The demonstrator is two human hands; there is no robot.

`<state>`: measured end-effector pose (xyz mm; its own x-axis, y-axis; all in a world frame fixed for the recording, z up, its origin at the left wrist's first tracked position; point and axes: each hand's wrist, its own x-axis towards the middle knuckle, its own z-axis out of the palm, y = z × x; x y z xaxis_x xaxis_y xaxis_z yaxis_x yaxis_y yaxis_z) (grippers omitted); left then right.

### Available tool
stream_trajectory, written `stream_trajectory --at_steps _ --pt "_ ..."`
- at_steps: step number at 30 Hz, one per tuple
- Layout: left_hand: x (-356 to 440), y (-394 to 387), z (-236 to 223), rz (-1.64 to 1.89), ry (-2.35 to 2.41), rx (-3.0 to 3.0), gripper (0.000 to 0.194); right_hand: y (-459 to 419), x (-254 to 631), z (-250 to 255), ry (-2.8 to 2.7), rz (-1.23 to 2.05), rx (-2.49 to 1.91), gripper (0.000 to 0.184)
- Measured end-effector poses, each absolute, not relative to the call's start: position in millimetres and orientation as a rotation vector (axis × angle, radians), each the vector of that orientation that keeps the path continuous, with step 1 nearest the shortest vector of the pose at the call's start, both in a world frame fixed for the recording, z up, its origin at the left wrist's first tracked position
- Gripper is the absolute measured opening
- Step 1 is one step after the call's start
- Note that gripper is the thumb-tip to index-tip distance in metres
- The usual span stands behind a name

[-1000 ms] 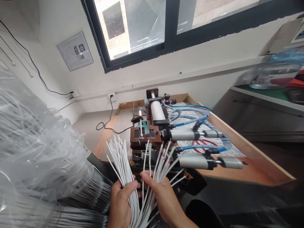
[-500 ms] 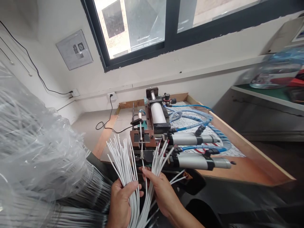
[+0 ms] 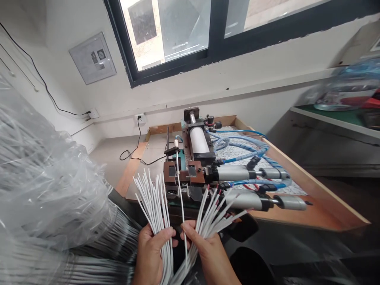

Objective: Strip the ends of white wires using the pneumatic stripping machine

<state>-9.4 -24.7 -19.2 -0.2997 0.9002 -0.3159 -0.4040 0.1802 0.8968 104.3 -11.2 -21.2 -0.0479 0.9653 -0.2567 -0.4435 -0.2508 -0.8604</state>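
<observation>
My left hand [image 3: 151, 253] is closed around a fanned bundle of white cables [image 3: 152, 200] with uncut ends. My right hand [image 3: 204, 247] grips a second bundle [image 3: 215, 211] whose ends show red and dark stripped cores. Its thumb and forefinger pinch a single white cable [image 3: 180, 196] that stands upright, its tip reaching into the slot of the brown jaw block [image 3: 184, 173] of the pneumatic stripping machine [image 3: 197, 148]. Both hands sit just in front of the machine.
The machine stands on a wooden-edged tray table [image 3: 308, 190] with blue air hoses [image 3: 246, 148] and silver cylinders [image 3: 258, 200]. A large clear plastic bag of white cables [image 3: 50, 186] fills the left. A black power cord [image 3: 133, 152] runs to a wall socket. A shelf [image 3: 335, 118] is at right.
My right hand has pulled its stripped bundle down and to the right, away from the jaws, and now holds one cable alone up into the machine's slot. The left hand stays put.
</observation>
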Motion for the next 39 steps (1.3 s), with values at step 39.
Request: stream_trajectory --at_steps 39 --pt "-6.8 -22.4 -14.8 1.396 1.277 0.529 0.011 8.7 97.7 -26.1 -0.611 1.656 -1.012 0.021"
